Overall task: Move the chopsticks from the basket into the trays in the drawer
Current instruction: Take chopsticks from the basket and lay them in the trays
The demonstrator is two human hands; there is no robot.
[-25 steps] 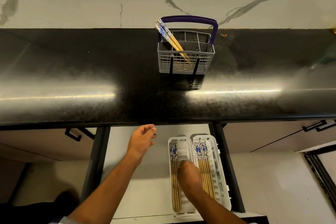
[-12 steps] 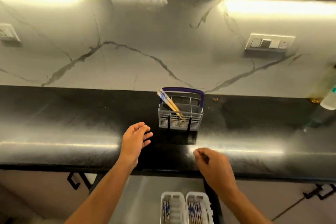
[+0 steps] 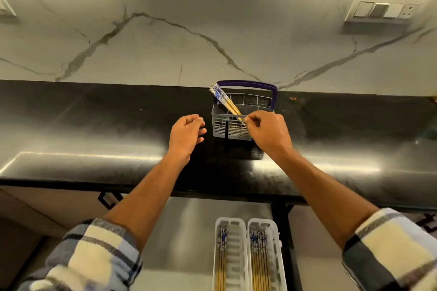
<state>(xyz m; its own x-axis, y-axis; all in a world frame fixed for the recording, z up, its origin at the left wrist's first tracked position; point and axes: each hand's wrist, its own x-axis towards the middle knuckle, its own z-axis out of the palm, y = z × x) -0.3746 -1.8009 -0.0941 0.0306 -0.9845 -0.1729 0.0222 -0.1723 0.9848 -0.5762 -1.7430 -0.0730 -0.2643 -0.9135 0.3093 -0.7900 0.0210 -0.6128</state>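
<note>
The right hand (image 3: 267,132) pinches the thin bamboo chopsticks with blue-patterned tops (image 3: 224,101), leaning toward 10 o'clock in the grey plastic basket (image 3: 236,125) on the black worktop (image 3: 94,125). Light, stiff, probably slippery: best gripped mid-shaft. The left hand (image 3: 186,132) hovers loosely curled, holding nothing.

What I can't make out from here

My right hand (image 3: 267,131) covers the basket's (image 3: 222,125) front right corner, so I can't tell if my fingertips actually pinch the chopsticks (image 3: 225,103) there. Below the basket, both trays (image 3: 246,227) run off the bottom edge, and the chopstick count inside them is too fine to read.
</note>
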